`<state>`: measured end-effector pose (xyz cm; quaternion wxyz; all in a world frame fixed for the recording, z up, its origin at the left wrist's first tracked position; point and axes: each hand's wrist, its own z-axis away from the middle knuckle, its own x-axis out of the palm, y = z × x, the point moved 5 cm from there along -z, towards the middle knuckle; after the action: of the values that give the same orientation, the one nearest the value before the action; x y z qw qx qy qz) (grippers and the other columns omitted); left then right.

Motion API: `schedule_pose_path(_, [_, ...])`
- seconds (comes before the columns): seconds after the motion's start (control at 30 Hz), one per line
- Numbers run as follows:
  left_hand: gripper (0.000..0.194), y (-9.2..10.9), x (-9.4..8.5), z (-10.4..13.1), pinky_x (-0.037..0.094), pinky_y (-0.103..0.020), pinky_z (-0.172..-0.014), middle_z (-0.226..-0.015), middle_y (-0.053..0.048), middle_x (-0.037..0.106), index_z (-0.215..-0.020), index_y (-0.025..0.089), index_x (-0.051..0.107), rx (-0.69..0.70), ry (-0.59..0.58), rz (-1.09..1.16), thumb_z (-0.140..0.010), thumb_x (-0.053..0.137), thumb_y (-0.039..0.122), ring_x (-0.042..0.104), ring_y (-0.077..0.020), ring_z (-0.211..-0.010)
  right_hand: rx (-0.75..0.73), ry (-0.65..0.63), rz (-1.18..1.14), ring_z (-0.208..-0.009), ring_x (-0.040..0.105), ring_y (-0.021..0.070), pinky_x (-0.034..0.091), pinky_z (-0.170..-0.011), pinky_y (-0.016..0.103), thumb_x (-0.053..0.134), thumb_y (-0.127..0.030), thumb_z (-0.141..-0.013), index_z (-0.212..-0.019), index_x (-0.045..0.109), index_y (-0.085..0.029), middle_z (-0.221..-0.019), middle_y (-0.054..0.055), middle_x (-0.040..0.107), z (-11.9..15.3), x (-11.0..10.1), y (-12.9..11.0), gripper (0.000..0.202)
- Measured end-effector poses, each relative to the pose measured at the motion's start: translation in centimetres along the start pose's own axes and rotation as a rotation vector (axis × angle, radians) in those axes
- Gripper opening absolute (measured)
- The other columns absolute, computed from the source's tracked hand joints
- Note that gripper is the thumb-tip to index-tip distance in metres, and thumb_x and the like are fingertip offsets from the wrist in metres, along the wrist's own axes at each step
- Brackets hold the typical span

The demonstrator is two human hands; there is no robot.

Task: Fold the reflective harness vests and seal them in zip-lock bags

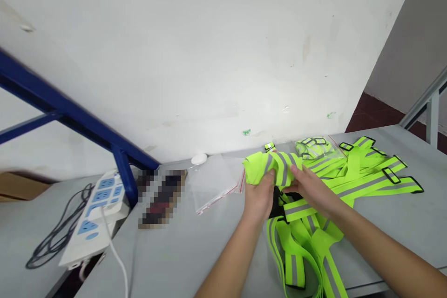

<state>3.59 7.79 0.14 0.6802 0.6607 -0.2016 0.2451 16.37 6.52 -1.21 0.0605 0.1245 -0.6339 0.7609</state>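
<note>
Grey table against a scuffed white wall, both hands together on a folded strap bundle

The grey table (pixel 167 260) meets the white wall (pixel 216 56) at its back edge; its front edge shows at lower right. The left hand (pixel 259 195) and right hand (pixel 310 187) are clamped on the yellow-green strap bundle (pixel 256 164), held above the table near the wall. Loose reflective straps (pixel 363 187) crowd the right side, some reaching below the forearms. Left of the left forearm, grey tabletop stretches toward the white power strip (pixel 94 214) and blue frame (pixel 70 107). Flat clear bags (pixel 213 179) have red seal lines; the dark item (pixel 164 200) is pixelated, any writing unreadable.
</note>
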Motion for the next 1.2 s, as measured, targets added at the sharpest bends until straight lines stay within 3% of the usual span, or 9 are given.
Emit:
schedule_pose_path(0.1, [0.045, -1.2, 0.5, 0.6, 0.047, -0.039, -0.100, -0.121, -0.008, 0.067, -0.115, 0.018, 0.065, 0.001, -0.083, -0.048, -0.071, 0.071, 0.024, 0.059, -0.0271, -0.117, 0.110, 0.035, -0.095, -0.106, 0.063, 0.0270, 0.053, -0.089, 0.042, 0.075, -0.047, -0.072, -0.122, 0.059, -0.024, -0.117, 0.007, 0.068, -0.2, 0.1, 0.6, 0.057])
schedule_pose_path(0.23, [0.047, -2.2, 0.6, 0.9, 0.041, -0.039, -0.106, -0.126, -0.007, 0.064, -0.120, 0.021, 0.063, -0.054, -0.111, -0.088, -0.073, 0.068, 0.025, 0.056, -0.0256, -0.121, 0.063, 0.061, -0.078, -0.105, 0.064, 0.0288, 0.049, -0.096, 0.046, 0.084, -0.039, -0.061, -0.110, 0.067, -0.022, -0.107, 0.007, 0.072, -0.2, 0.1, 0.1, 0.055])
schedule_pose_path(0.43, [0.045, -2.4, 0.3, 0.9, 0.039, -0.043, -0.108, -0.121, -0.006, 0.067, -0.120, 0.021, 0.063, -0.081, -0.123, -0.142, -0.076, 0.066, 0.027, 0.056, -0.0253, -0.121, -0.076, 0.063, -0.081, -0.105, 0.065, 0.0268, 0.047, -0.099, 0.044, 0.081, -0.036, -0.067, -0.109, 0.069, -0.019, -0.110, 0.008, 0.072, 0.4, 0.6, -0.6, 0.047])
schedule_pose_path(0.63, [0.038, -2.8, -0.5, 1.5, 0.041, -0.045, -0.105, -0.119, -0.009, 0.068, -0.108, 0.019, 0.069, -0.169, -0.086, -0.221, -0.074, 0.071, 0.036, 0.057, -0.0280, -0.119, 0.004, 0.022, -0.065, -0.111, 0.062, 0.0304, 0.048, -0.098, 0.047, 0.082, -0.041, -0.064, -0.108, 0.070, -0.019, -0.111, 0.010, 0.072, 0.3, -0.1, 0.0, 0.052])
schedule_pose_path(0.8, [0.037, -2.2, -0.4, 1.5, 0.035, -0.042, -0.111, -0.124, -0.009, 0.065, -0.109, 0.019, 0.069, -0.125, -0.225, -0.320, -0.082, 0.063, 0.044, 0.053, -0.0259, -0.125, 0.056, 0.044, -0.095, -0.114, 0.061, 0.0332, 0.050, -0.096, 0.048, 0.083, -0.043, -0.061, -0.098, 0.074, -0.019, -0.110, 0.011, 0.072, 0.3, -0.4, 0.0, 0.045])
schedule_pose_path(0.9, [0.037, -1.2, -0.1, 1.2, 0.034, -0.042, -0.111, -0.120, -0.008, 0.066, -0.114, 0.023, 0.068, -0.086, -0.381, -0.540, -0.087, 0.056, 0.046, 0.052, -0.0254, -0.125, 0.083, 0.083, -0.054, -0.114, 0.060, 0.0354, 0.052, -0.093, 0.049, 0.083, -0.041, -0.061, -0.089, 0.075, -0.017, -0.108, 0.013, 0.072, 0.5, -0.3, 0.1, 0.038])
schedule_pose_path(1.03, [0.051, 2.3, -1.0, 0.2, 0.045, -0.039, -0.099, -0.118, -0.007, 0.067, -0.125, 0.026, 0.060, 0.117, -0.599, -0.854, -0.077, 0.069, 0.040, 0.058, -0.0268, -0.116, 0.080, 0.097, 0.024, -0.110, 0.063, 0.0358, 0.056, -0.085, 0.051, 0.078, -0.042, -0.067, -0.092, 0.073, -0.017, -0.106, 0.014, 0.073, 0.5, -0.9, 0.4, 0.036])
schedule_pose_path(1.1, [0.061, 4.6, -3.1, -0.7, 0.050, -0.034, -0.088, -0.120, -0.006, 0.066, -0.130, 0.028, 0.055, 0.181, -0.599, -1.053, -0.074, 0.073, 0.039, 0.063, -0.0252, -0.104, 0.040, 0.130, 0.114, -0.106, 0.065, 0.0353, 0.057, -0.081, 0.050, 0.075, -0.043, -0.070, -0.091, 0.073, -0.019, -0.102, 0.014, 0.074, 0.3, -1.9, 0.5, 0.033])
schedule_pose_path(1.2, [0.046, 7.8, -8.2, -1.9, 0.046, -0.034, -0.087, -0.113, -0.009, 0.068, -0.117, 0.024, 0.064, 0.240, -0.413, -1.449, -0.076, 0.069, 0.043, 0.064, -0.0264, -0.098, -0.093, 0.246, 0.321, -0.095, 0.069, 0.0356, 0.059, -0.073, 0.048, 0.074, -0.042, -0.069, -0.086, 0.072, -0.020, -0.091, 0.013, 0.075, -0.1, -3.6, 0.0, 0.028])
